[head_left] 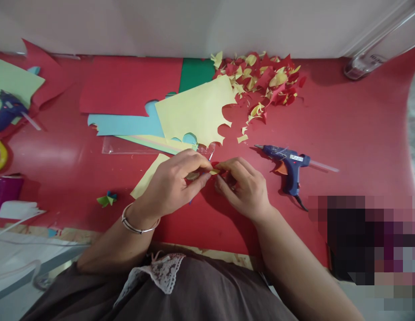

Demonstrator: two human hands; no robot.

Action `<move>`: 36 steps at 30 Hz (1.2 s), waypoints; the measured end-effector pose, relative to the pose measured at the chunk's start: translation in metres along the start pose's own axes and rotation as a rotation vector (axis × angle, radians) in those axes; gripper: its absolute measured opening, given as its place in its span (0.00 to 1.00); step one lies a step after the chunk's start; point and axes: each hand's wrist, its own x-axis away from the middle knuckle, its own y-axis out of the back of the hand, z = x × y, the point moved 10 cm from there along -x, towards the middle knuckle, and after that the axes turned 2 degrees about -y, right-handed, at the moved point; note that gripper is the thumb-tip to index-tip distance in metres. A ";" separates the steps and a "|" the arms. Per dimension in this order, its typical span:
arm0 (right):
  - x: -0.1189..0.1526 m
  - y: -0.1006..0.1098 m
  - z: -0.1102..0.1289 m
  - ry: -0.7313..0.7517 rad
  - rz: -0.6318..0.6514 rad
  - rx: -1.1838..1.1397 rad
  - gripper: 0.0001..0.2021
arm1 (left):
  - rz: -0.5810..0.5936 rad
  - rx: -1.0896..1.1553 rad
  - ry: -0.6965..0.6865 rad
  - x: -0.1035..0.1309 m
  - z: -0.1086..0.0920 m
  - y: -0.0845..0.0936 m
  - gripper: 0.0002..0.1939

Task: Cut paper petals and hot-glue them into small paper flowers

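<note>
My left hand and my right hand meet over the red table, fingertips pinched together. Between them is a small yellow paper piece, with a bit of red just behind it. My fingers hide most of its shape. Under and beyond my left hand lie a pale yellow sheet with scalloped cut edges and a narrower yellow paper strip. A blue glue gun with an orange trigger lies on its side to the right of my right hand, a clear glue stick in its back end.
A heap of red and yellow paper scraps lies at the back. Red card and blue paper are left of it. Another glue gun lies far left, a green paper shape nearer. A clear bottle rests back right.
</note>
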 end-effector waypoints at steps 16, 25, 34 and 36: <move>-0.001 -0.001 0.001 0.005 0.003 0.020 0.05 | 0.032 -0.037 0.010 0.001 -0.001 -0.003 0.04; 0.000 -0.001 0.000 0.000 0.010 0.015 0.05 | 0.040 -0.033 0.013 0.000 0.001 -0.004 0.02; -0.001 -0.002 0.000 0.004 0.014 0.011 0.06 | 0.049 -0.023 0.060 0.002 0.006 -0.005 0.02; -0.001 -0.002 -0.001 -0.001 0.015 0.016 0.05 | 0.051 -0.005 0.075 0.002 0.007 -0.005 0.02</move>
